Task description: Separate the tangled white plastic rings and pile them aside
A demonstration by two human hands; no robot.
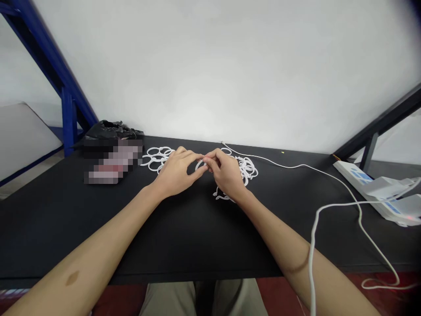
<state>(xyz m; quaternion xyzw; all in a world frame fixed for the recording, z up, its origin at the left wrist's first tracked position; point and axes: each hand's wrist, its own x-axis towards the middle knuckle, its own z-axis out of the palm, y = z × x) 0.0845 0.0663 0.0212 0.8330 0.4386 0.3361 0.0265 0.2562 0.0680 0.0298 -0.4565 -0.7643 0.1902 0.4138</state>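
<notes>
My left hand point(179, 170) and my right hand point(226, 173) meet fingertip to fingertip above the black table. Between them is a thin white ring-shaped band point(198, 164), partly covered by the fingers. My right thumb and forefinger pinch it; my left thumb and forefinger close on it from the other side. Left of my left hand lies a group of white rings point(157, 153), some of them overlapping. A tangled heap of similar white bands point(248, 168) sits beside and partly behind my right hand. Small white loops with short ends point(222, 196) stick out below that wrist.
A black plastic bag point(110, 128) and a blurred-out item point(113, 164) lie at the left. White power strips with plugs point(371, 186) are at the right. A white cable point(302, 165) crosses the black table point(184, 237) and passes over my right forearm. A white wall stands behind.
</notes>
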